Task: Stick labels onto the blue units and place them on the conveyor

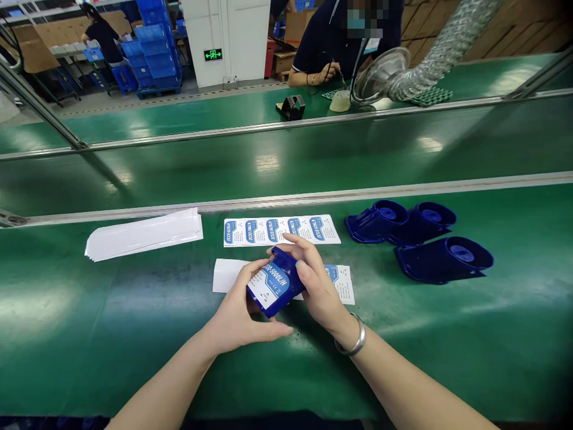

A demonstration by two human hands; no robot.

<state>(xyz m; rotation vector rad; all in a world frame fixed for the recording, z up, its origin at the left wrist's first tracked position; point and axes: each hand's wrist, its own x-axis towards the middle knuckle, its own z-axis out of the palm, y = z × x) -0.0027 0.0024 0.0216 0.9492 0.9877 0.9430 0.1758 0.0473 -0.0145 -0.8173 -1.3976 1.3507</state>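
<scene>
Between my two hands is a dark blue plastic housing (pixel 286 301), tilted, with a white and blue label (pixel 271 285) on its upper face. My left hand (pixel 239 313) grips its left side, thumb stretched out along the near edge. Fingers of my right hand (pixel 317 285) wrap round its far right side. Under the hands lies a label strip (pixel 344 285), partly hidden, its left end blank white. Just beyond it is a sheet of labels (pixel 282 231) with several printed labels in a row.
Three more blue housings (pixel 447 260) lie to the right on the green bench. A stack of white strips (pixel 145 234) sits at the left. Across the metal rail (pixel 286 124), a co-worker (pixel 344 48) sits near a flexible duct (pixel 443 54) and a black holder (pixel 293 107).
</scene>
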